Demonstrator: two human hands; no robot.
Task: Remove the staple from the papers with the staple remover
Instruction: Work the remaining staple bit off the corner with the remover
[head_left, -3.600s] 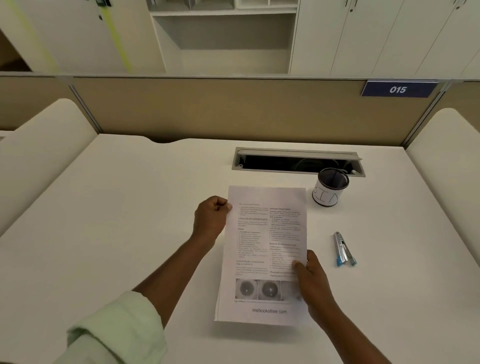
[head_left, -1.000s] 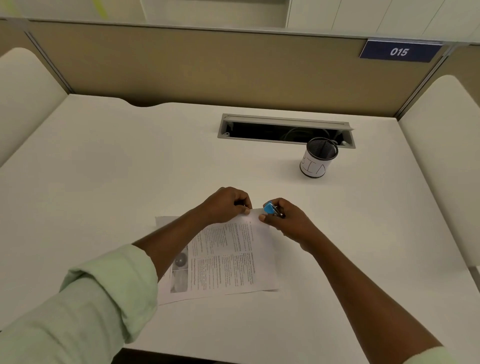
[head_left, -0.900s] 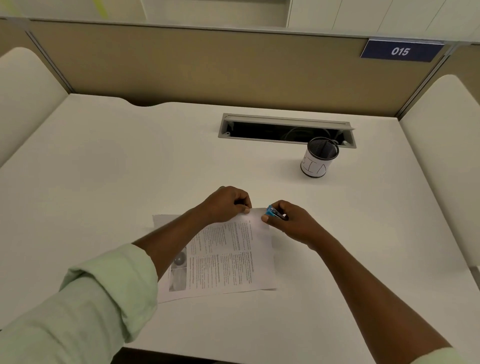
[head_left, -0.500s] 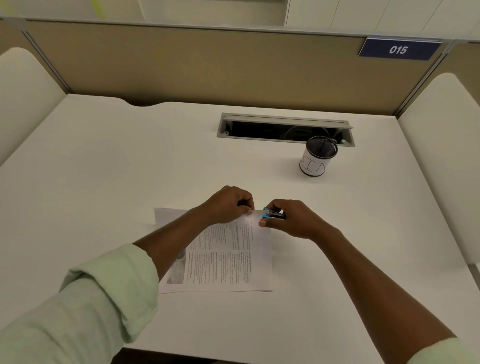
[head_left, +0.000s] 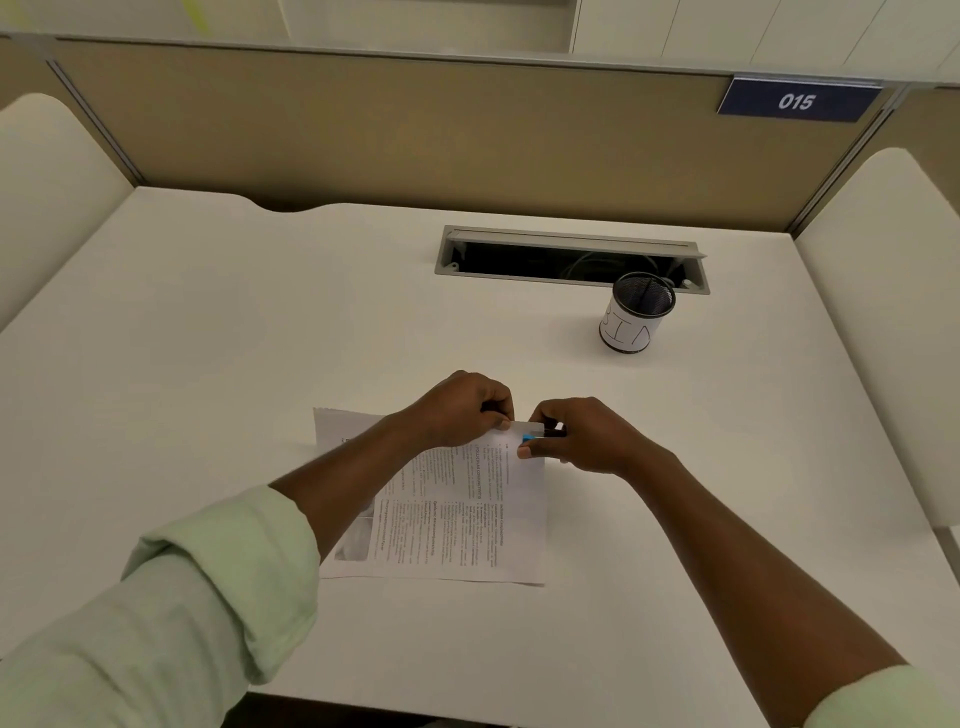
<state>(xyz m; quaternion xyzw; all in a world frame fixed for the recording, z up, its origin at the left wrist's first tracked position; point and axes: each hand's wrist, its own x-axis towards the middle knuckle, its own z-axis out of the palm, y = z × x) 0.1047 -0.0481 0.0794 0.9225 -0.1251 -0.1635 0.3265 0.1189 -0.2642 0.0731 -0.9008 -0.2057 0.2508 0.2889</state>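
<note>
The printed papers (head_left: 457, 514) lie sideways on the white desk, text running top to bottom. My left hand (head_left: 460, 408) pinches their far right corner and lifts it slightly. My right hand (head_left: 582, 434) grips the blue and silver staple remover (head_left: 532, 435), whose tip rests against that same corner. The staple itself is hidden under my fingers and the tool.
A black mesh pen cup (head_left: 636, 312) with a white label stands at the back right. Behind it is an open cable tray slot (head_left: 569, 260) in the desk. Beige partition walls surround the desk, with a blue "015" plate (head_left: 795, 101).
The papers were turned sideways and my right hand picked up the staple remover. In the last second the hands closed together at the corner and the sheet squared up slightly.
</note>
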